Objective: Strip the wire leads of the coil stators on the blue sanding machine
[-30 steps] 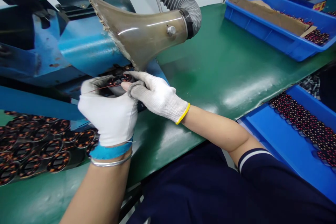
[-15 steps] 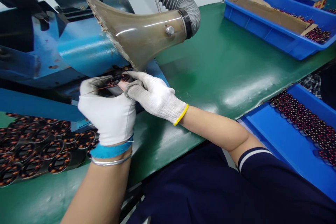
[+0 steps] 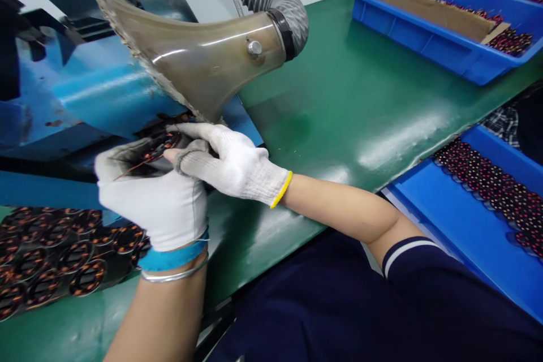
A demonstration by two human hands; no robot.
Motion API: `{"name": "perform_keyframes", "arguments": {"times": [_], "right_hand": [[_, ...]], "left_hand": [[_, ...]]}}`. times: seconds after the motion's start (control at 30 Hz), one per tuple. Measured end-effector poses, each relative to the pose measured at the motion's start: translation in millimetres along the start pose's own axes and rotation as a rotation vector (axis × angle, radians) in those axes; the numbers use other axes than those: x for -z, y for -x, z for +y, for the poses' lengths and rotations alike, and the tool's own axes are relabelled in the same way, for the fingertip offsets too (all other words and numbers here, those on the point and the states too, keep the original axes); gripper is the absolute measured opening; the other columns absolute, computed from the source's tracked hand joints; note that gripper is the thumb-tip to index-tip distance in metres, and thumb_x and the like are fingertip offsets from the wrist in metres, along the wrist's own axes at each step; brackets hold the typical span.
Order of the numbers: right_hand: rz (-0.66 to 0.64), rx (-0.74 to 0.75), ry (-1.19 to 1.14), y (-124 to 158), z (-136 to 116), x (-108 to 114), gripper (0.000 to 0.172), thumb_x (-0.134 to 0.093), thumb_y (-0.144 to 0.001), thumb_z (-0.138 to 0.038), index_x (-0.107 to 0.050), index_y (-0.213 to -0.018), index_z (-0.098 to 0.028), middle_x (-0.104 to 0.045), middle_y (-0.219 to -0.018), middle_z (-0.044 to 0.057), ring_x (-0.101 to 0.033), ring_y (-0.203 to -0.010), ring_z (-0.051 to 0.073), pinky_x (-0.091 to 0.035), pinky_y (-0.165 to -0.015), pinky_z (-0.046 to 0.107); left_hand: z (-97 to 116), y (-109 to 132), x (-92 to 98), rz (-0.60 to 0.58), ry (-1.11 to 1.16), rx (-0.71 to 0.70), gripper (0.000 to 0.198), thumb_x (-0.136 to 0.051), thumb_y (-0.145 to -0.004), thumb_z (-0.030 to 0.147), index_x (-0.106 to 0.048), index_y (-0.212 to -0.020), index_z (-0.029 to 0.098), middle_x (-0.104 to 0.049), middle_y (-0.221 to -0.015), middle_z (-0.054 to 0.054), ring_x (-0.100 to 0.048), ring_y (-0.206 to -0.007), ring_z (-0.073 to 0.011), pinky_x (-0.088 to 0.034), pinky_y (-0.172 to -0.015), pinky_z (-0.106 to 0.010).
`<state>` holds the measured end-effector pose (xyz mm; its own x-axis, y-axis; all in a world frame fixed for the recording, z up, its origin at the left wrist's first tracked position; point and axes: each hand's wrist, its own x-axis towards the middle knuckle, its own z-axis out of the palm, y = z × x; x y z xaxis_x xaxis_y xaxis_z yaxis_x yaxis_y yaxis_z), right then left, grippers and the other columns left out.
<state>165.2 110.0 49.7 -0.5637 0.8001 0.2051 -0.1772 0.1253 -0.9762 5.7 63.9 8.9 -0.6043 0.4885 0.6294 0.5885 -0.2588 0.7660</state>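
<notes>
Lower left of the extraction hood (image 3: 212, 56), saw stacked ring cores (image 3: 57, 263). Directly left of it, made out a blue machine (image 3: 114, 96). Below the hood's ragged edge, found left gloved hand (image 3: 148, 203) wrapped round a copper-wound core (image 3: 158, 150), with copper wire (image 3: 138, 167) trailing over the glove. Just below the hood's tip, noted right hand (image 3: 231, 164) with thumb and forefinger closed on the core's rim; couldn't see exact finger contact. Versus half a second earlier, noticed a joint leftward shift in view: mostly camera swing, no clear regrip. Read as core still being worked, not released. Far right of hood, saw upper blue tray (image 3: 407, 31) and lower blue tray (image 3: 441, 209).
</notes>
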Motion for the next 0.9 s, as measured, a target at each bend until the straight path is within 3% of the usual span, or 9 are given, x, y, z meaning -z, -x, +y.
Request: {"name": "perform_keyframes", "arguments": {"times": [0.1,0.2,0.33,0.43,0.53,0.63,0.7,0.77,0.9], "right_hand": [[0.081,0.013,0.006,11.6,-6.4,0.1,0.038,-0.117,-0.077,-0.036,-0.099,-0.111,-0.034,-0.099,-0.117,0.000,-0.091,-0.141,0.032,-0.073,-0.124,0.035],[0.116,0.002,-0.061,22.1,-13.1,0.8,0.037,-0.123,-0.084,-0.044,-0.098,-0.106,-0.028,-0.099,-0.125,0.006,-0.093,-0.128,0.035,-0.078,-0.123,0.047],[0.097,0.046,-0.085,27.5,-19.2,3.5,0.036,-0.124,-0.085,-0.044,-0.093,-0.090,-0.027,-0.097,-0.116,0.010,-0.091,-0.123,0.037,-0.077,-0.123,0.050],[0.135,0.071,-0.060,26.7,-19.6,5.7,0.034,-0.118,-0.092,-0.044,-0.089,-0.085,-0.028,-0.094,-0.108,0.010,-0.088,-0.115,0.035,-0.075,-0.124,0.052],[0.182,0.007,-0.136,21.0,-14.4,7.7,0.041,-0.115,-0.094,-0.050,-0.083,-0.083,-0.028,-0.087,-0.093,0.005,-0.084,-0.100,0.028,-0.076,-0.106,0.044],[0.298,-0.080,-0.262,13.7,-7.3,7.5,0.050,-0.112,-0.095,-0.055,-0.075,-0.081,-0.026,-0.078,-0.082,0.000,-0.077,-0.089,0.021,-0.073,-0.094,0.035],[0.319,-0.119,-0.264,12.6,-4.9,5.1,0.049,-0.113,-0.094,-0.055,-0.075,-0.084,-0.025,-0.079,-0.086,0.001,-0.079,-0.092,0.021,-0.073,-0.095,0.035],[0.234,-0.144,-0.162,15.4,-5.2,1.2,0.045,-0.118,-0.088,-0.051,-0.084,-0.097,-0.024,-0.089,-0.105,0.005,-0.087,-0.108,0.026,-0.076,-0.104,0.038],[0.081,-0.124,0.140,21.3,-8.2,-4.8,0.077,-0.131,-0.064,-0.044,-0.094,-0.128,-0.024,-0.091,-0.153,0.014,-0.086,-0.152,0.041,-0.069,-0.141,0.053]], "left_hand": [[5.0,14.6,7.6,-0.028,-0.025,-0.023,0.048,-0.096,-0.082,0.047,-0.068,-0.118,0.029,-0.083,-0.121,-0.007,-0.086,-0.119,-0.0336,-0.075,-0.121,-0.064],[7.8,31.2,13.6,-0.022,-0.019,-0.038,0.047,-0.095,-0.084,0.044,-0.070,-0.121,0.030,-0.083,-0.124,-0.008,-0.087,-0.117,-0.0335,-0.077,-0.116,-0.062],[7.8,44.5,16.4,-0.018,-0.019,-0.125,0.053,-0.100,-0.079,0.043,-0.071,-0.122,0.030,-0.081,-0.118,-0.005,-0.087,-0.108,-0.0319,-0.077,-0.109,-0.058],[8.0,48.1,16.8,-0.042,0.019,-0.162,0.057,-0.104,-0.080,0.045,-0.074,-0.127,0.032,-0.083,-0.121,-0.005,-0.088,-0.110,-0.0341,-0.077,-0.112,-0.062],[8.9,47.8,17.2,-0.053,0.034,-0.126,0.057,-0.105,-0.084,0.047,-0.076,-0.130,0.032,-0.083,-0.126,-0.006,-0.087,-0.115,-0.0366,-0.074,-0.120,-0.067],[9.3,45.0,16.9,-0.036,0.016,-0.033,0.058,-0.107,-0.086,0.046,-0.070,-0.127,0.033,-0.079,-0.124,-0.006,-0.084,-0.113,-0.0343,-0.075,-0.117,-0.063],[8.1,43.1,15.8,-0.035,0.025,0.018,0.061,-0.108,-0.085,0.045,-0.064,-0.126,0.033,-0.076,-0.122,-0.004,-0.082,-0.109,-0.0309,-0.076,-0.114,-0.058],[5.1,42.2,14.6,-0.058,0.053,0.025,0.063,-0.107,-0.084,0.045,-0.061,-0.125,0.032,-0.074,-0.120,-0.002,-0.080,-0.108,-0.0277,-0.075,-0.113,-0.054],[-3.8,42.2,13.7,-0.157,0.130,0.011,0.069,-0.103,-0.083,0.045,-0.066,-0.140,0.030,-0.079,-0.134,-0.006,-0.085,-0.124,-0.0287,-0.073,-0.117,-0.050]]}}
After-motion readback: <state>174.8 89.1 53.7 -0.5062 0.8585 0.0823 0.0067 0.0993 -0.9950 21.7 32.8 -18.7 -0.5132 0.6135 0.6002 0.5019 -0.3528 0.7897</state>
